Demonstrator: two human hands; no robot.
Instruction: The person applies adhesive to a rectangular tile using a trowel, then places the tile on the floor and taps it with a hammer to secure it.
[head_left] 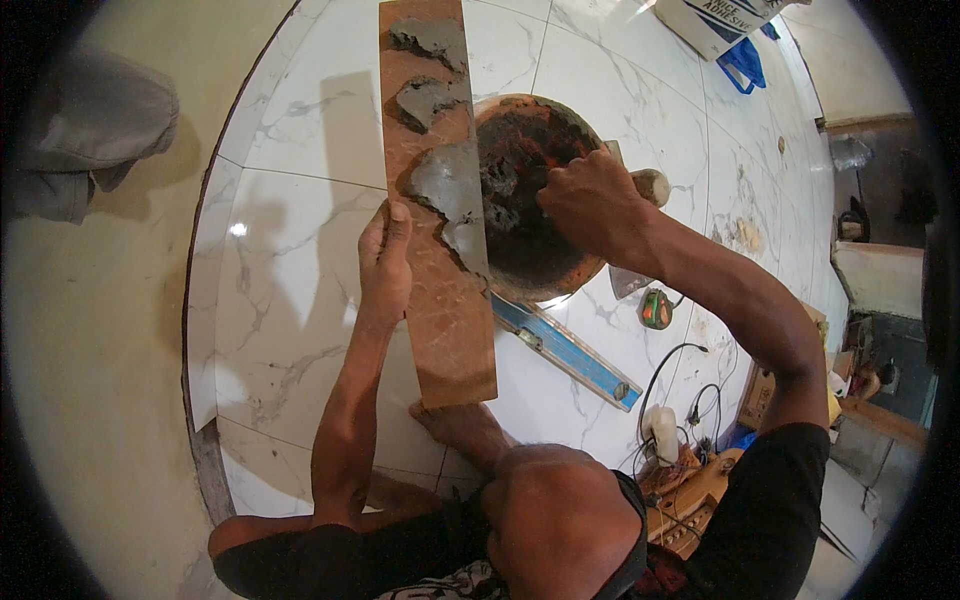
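My left hand (388,262) grips a long, narrow brown tile strip (448,335) by its left edge, thumb on top. Several lumps of grey adhesive (440,180) lie on the strip's upper face, from the far end to past the middle. The strip covers the left side of a round pan (590,120) smeared with dark grey mix. Over the right part of that pan, my right hand (597,200) is closed in a fist. What its fingers hold, if anything, is hidden. A rounded wooden handle (652,188) juts out beside the right wrist.
Right of the strip, a blue spirit level (570,350) lies on white marbled floor tiles (290,260). A tape measure (656,309) sits near the pan. Black cables (655,385) and a white bottle-like object (661,432) are at lower right. An adhesive bag (715,25) stands far right; grey cloth (95,125) lies left.
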